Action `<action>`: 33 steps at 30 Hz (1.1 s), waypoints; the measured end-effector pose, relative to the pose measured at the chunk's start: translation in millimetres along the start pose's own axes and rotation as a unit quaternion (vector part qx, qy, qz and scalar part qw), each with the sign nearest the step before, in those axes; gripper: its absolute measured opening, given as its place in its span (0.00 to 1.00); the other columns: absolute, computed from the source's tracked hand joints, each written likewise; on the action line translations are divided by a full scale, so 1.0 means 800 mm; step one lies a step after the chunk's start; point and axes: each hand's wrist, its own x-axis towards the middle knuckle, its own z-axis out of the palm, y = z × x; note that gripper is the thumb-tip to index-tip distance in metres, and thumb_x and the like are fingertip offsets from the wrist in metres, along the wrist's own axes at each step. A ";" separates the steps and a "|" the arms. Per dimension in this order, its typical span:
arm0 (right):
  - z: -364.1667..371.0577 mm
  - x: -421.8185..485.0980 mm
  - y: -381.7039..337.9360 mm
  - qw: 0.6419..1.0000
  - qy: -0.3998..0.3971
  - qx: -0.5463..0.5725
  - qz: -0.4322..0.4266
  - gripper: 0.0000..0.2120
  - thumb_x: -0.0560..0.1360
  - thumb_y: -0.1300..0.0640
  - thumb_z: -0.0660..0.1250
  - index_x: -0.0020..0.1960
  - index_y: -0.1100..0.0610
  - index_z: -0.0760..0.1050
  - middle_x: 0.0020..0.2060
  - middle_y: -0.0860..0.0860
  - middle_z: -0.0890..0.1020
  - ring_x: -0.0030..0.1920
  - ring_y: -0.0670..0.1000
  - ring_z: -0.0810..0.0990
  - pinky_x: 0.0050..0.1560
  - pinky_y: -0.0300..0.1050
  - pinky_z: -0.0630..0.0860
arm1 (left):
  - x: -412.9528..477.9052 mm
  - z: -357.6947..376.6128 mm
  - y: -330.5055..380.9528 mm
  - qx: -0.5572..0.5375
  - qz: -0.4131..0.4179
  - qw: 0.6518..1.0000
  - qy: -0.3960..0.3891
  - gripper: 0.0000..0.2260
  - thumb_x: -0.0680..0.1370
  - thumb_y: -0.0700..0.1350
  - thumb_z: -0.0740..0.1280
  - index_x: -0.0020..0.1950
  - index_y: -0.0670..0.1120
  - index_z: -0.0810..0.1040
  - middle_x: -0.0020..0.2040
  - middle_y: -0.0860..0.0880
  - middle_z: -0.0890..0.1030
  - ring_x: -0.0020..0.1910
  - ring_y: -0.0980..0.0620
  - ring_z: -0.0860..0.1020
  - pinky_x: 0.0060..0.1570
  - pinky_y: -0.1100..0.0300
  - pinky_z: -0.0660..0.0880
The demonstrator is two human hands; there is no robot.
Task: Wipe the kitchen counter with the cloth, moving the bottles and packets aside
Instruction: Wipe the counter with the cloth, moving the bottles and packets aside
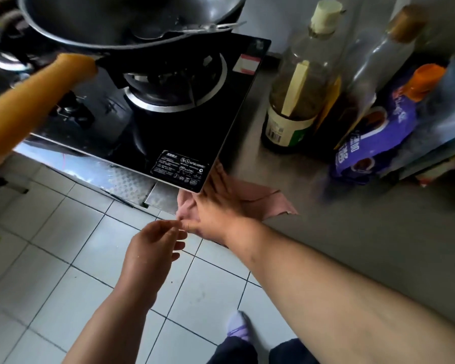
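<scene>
The right hand [216, 206] lies palm-down and flat on the pink cloth [271, 203] at the centre of the frame, fingers spread and pressing it against the grey counter [352, 232] right at the counter's front edge. The fingertips reach up to the near right corner of the black glass hob [179, 143], and part of the cloth hangs bunched over the counter lip just left of the hand. The left hand [153, 248] hovers off the counter, over the white floor tiles [50, 258], loosely curled with fingers half bent and holding nothing; its fingertips sit just beside the right thumb.

To the right of the cloth the counter runs bare along its front edge toward the lower right of the frame, giving open surface for the cloth. Toward the upper right that room is closed off: a dark glass bottle [292, 111] with a pale label stands near the hob's right edge, a clear bottle [373, 64] with a cork-coloured top stands just beside it, and a purple packet [373, 143] leans against further packets at the right edge of the frame. A wok [111, 19] with an orange handle [34, 106] sits over the burner in the upper left
</scene>
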 end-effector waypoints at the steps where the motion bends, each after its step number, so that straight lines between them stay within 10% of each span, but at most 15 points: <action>1: 0.001 -0.006 0.001 1.000 0.000 -0.019 -0.016 0.49 0.67 0.30 0.61 0.77 0.58 0.53 0.76 0.62 0.56 0.76 0.64 0.45 0.75 0.57 0.36 | 0.000 0.002 0.001 -0.007 0.000 1.000 0.003 0.08 0.78 0.39 0.62 0.47 0.47 0.80 0.41 0.46 0.84 0.40 0.48 0.80 0.47 0.51 0.77; 12: -0.007 -0.181 0.089 0.997 0.046 0.053 0.044 0.35 0.71 0.45 0.58 0.76 0.45 0.56 0.77 0.46 0.57 0.77 0.52 0.54 0.74 0.53 0.53 | -0.020 0.081 0.034 0.027 0.051 0.993 -0.104 0.07 0.78 0.39 0.62 0.47 0.46 0.79 0.38 0.49 0.83 0.33 0.55 0.80 0.39 0.58 0.74; 18: -0.010 -0.303 0.163 0.987 -0.012 0.015 0.158 0.48 0.61 0.45 0.67 0.77 0.44 0.51 0.78 0.44 0.52 0.78 0.50 0.49 0.74 0.51 0.51 | -0.040 0.134 0.040 0.038 0.064 0.984 -0.161 0.06 0.77 0.38 0.63 0.44 0.43 0.78 0.37 0.46 0.82 0.27 0.59 0.78 0.27 0.69 0.74; 27: -0.036 -0.407 0.243 0.943 -0.037 0.080 0.321 0.50 0.60 0.20 0.50 0.75 0.42 0.42 0.74 0.36 0.40 0.75 0.39 0.35 0.75 0.46 0.44 | -0.044 0.152 0.042 0.056 0.067 0.978 -0.192 0.05 0.77 0.43 0.65 0.45 0.44 0.80 0.38 0.47 0.83 0.27 0.61 0.79 0.29 0.70 0.74; 33: -0.011 -0.344 0.218 0.905 0.067 0.026 0.419 0.45 0.70 0.28 0.44 0.76 0.57 0.57 0.76 0.58 0.59 0.75 0.62 0.59 0.73 0.54 0.52 | -0.036 0.128 0.031 0.076 0.072 0.978 -0.179 0.05 0.77 0.42 0.64 0.44 0.47 0.79 0.39 0.49 0.83 0.29 0.60 0.80 0.39 0.58 0.76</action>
